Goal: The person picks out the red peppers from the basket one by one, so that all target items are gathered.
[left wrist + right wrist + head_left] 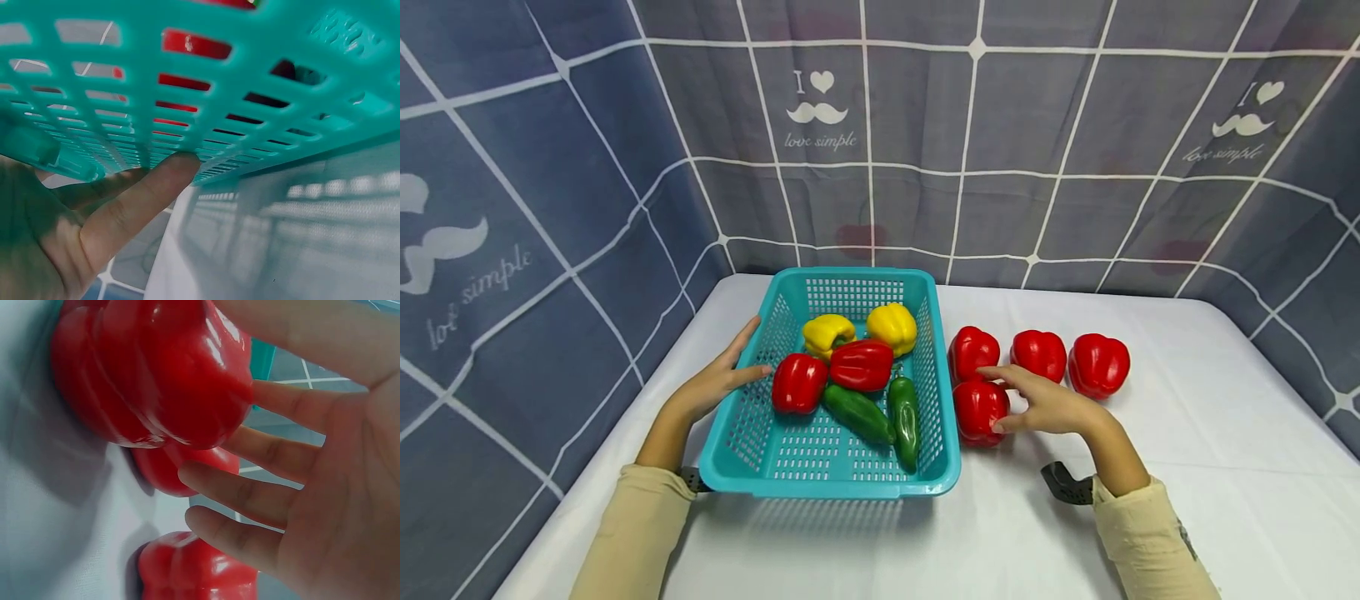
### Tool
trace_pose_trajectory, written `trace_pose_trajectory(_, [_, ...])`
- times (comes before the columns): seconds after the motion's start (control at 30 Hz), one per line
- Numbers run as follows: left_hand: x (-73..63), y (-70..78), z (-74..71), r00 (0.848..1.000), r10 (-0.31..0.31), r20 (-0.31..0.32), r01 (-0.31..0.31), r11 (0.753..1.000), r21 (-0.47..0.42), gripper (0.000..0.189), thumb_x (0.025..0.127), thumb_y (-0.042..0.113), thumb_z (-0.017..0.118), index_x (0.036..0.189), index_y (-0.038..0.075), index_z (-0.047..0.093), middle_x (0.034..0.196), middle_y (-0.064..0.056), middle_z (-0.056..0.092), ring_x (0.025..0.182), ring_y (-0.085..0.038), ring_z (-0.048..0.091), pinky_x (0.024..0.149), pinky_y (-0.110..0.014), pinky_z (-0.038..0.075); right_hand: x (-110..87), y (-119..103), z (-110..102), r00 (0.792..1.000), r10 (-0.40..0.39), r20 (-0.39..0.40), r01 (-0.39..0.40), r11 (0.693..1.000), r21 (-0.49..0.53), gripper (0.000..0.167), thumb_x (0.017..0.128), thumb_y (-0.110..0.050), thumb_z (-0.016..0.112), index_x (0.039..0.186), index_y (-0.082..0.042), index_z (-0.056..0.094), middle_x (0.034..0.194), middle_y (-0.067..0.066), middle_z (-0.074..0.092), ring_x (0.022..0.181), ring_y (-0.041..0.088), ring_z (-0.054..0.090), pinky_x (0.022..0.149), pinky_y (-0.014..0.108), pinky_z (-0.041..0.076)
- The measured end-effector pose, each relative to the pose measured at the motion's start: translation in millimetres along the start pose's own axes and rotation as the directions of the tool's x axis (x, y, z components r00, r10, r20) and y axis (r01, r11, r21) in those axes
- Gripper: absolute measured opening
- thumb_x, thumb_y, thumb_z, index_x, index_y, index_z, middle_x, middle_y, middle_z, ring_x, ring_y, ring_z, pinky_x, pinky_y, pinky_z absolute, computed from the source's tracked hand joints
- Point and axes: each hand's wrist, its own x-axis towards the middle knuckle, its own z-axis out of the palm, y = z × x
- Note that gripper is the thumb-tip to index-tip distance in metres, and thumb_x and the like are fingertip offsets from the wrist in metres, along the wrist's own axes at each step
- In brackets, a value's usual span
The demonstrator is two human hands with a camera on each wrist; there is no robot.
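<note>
The blue basket [827, 487] stands near the back edge of the table [1225, 408], with 6 vegetables [861, 367] inside. The left hand [707, 390] touches its left edge, fingers extended. The right hand [1051, 404], fingers spread apart, touches 1 red pepper [976, 417] just beside the basket's right edge; 3 other red peppers [1037, 353] lie near.

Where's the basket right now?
In the head view, the basket is left of centre, just left of the four loose red peppers and in front of the gridded curtain.
</note>
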Motion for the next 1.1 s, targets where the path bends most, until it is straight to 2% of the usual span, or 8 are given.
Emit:
trace_pose_trajectory(0.07, [-0.7,0.2,0.2,1.000,0.003,-0.004,-0.003,1.000,-0.009,0.086,0.089,0.020,0.053,0.147,0.020,-0.010,0.153,-0.013,-0.011,0.136,-0.043,0.006,0.098,-0.059,0.031,0.1,-1,-2,1.000,0.003,-0.005,-0.003,1.000,0.002,0.080,0.068,-0.026,0.078,0.136,-0.010,0.040,0.132,0.016,0.043,0.121,0.040,0.040,0.081,0.047,0.051])
trace_pose_trajectory(0.33, [-4.3,0.1,0.0,1.000,0.010,-0.003,-0.010,0.999,-0.038,0.086,0.089,0.018,0.053,0.147,0.021,-0.011,0.153,-0.013,-0.010,0.136,-0.043,0.007,0.101,-0.060,0.025,4.6,-6,-14,1.000,0.000,-0.027,-0.001,1.000,-0.015,0.081,0.070,-0.031,0.076,0.137,-0.008,0.037,0.134,0.018,0.042,0.120,0.040,0.041,0.087,0.050,0.047])
trace_pose_trajectory(0.57, [-2.5,1.1,0.0,1.000,0.011,-0.013,-0.011,1.000,-0.020,0.085,0.088,0.019,0.053,0.147,0.022,-0.008,0.154,-0.011,-0.009,0.138,-0.041,0.003,0.103,-0.063,0.019,12.4,-20,-29,0.998,-0.007,-0.058,0.003,0.998,-0.058,0.075,0.076,-0.033,0.071,0.137,-0.008,0.038,0.134,0.018,0.044,0.119,0.040,0.042,0.081,0.045,0.052])
trace_pose_trajectory(0.77, [-1.6,-0.1,-0.2,1.000,-0.002,-0.018,0.002,1.000,-0.023,0.085,0.088,0.018,0.053,0.147,0.021,-0.008,0.154,-0.010,-0.009,0.138,-0.039,0.000,0.103,-0.066,0.013,33.7,-48,-43,0.993,-0.073,-0.098,0.062,0.992,-0.107,0.067,0.082,-0.033,0.066,0.137,-0.008,0.037,0.136,0.018,0.042,0.122,0.038,0.042,0.092,0.055,0.042])
trace_pose_trajectory(0.87, [-1.6,-0.1,0.3,1.000,-0.004,-0.018,0.004,1.000,-0.025,0.085,0.088,0.018,0.053,0.147,0.021,-0.008,0.154,-0.010,-0.009,0.138,-0.038,-0.001,0.103,-0.066,0.012,48.1,-69,-49,0.988,-0.110,-0.106,0.095,0.986,-0.136,0.066,0.082,-0.030,0.066,0.138,-0.009,0.037,0.138,0.016,0.041,0.123,0.036,0.041,0.093,0.057,0.040])
trace_pose_trajectory(0.97, [-1.3,0.2,1.0,1.000,0.000,-0.020,0.000,1.000,-0.027,0.085,0.088,0.018,0.053,0.147,0.021,-0.008,0.154,-0.009,-0.008,0.139,-0.038,-0.001,0.104,-0.066,0.012,64.2,-93,-49,0.985,-0.153,-0.076,0.138,0.976,-0.168,0.065,0.082,-0.029,0.065,0.138,-0.010,0.037,0.139,0.013,0.041,0.123,0.034,0.042,0.093,0.055,0.042])
trace_pose_trajectory(1.1, [-0.1,0.6,2.3,1.000,-0.003,-0.021,0.002,1.000,-0.025,0.084,0.088,0.019,0.053,0.147,0.023,-0.007,0.154,-0.008,-0.007,0.139,-0.037,0.000,0.104,-0.064,0.014,87.4,-123,-42,0.977,-0.212,0.014,0.210,0.953,-0.219,0.064,0.084,-0.030,0.063,0.139,-0.011,0.037,0.140,0.010,0.039,0.123,0.031,0.042,0.094,0.051,0.043])
